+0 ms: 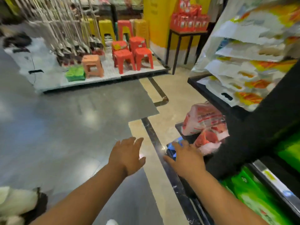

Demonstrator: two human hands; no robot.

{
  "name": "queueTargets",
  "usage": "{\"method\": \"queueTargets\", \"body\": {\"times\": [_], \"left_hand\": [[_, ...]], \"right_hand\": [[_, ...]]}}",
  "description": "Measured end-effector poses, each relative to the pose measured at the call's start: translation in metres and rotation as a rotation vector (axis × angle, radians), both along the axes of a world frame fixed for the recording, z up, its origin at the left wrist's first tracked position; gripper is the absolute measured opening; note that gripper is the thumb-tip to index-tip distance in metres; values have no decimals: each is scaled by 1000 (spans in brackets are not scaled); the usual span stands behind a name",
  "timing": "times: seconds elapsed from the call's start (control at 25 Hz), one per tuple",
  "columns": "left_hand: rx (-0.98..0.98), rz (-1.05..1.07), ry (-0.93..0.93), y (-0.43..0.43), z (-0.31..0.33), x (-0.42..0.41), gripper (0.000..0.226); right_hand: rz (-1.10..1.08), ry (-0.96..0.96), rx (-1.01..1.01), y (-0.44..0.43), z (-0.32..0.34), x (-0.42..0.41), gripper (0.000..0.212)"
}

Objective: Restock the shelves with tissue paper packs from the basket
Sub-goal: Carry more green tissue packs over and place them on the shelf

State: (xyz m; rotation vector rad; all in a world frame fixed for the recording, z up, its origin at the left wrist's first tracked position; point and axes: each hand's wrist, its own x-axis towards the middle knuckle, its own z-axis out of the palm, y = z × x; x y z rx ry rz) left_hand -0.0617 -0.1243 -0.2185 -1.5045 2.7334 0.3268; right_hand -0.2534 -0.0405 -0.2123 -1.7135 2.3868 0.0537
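Note:
A dark basket (179, 127) stands on the floor at the foot of the shelf unit, with red-and-white tissue packs (203, 118) piled in it and a blue pack (176, 149) at its near edge. My right hand (185, 158) hovers over the blue pack with fingers spread; whether it touches is unclear. My left hand (127, 154) is stretched out over the floor, fingers straight, holding nothing. On the right, the black shelf (215, 98) carries white-and-orange packs (246, 75), and green packs (253, 197) fill the lower shelf.
Red, orange and yellow plastic stools (129, 57) stand on a white platform across the aisle beside hanging mops (68, 30). A black table (183, 41) with red packages is at the back. A white and dark bundle (17, 205) lies bottom left. The picture is blurred.

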Motion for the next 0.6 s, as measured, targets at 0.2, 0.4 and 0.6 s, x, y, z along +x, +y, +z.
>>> {"method": "queueTargets", "body": {"times": [0.2, 0.4, 0.6], "left_hand": [[-29, 99, -29, -96, 18, 104, 69], [-81, 133, 36, -190, 33, 193, 69], [-67, 313, 90, -310, 24, 242, 70]], "right_hand": [[175, -45, 1, -125, 20, 82, 67], [250, -75, -119, -237, 37, 151, 70], [278, -166, -117, -372, 24, 201, 70]]}}
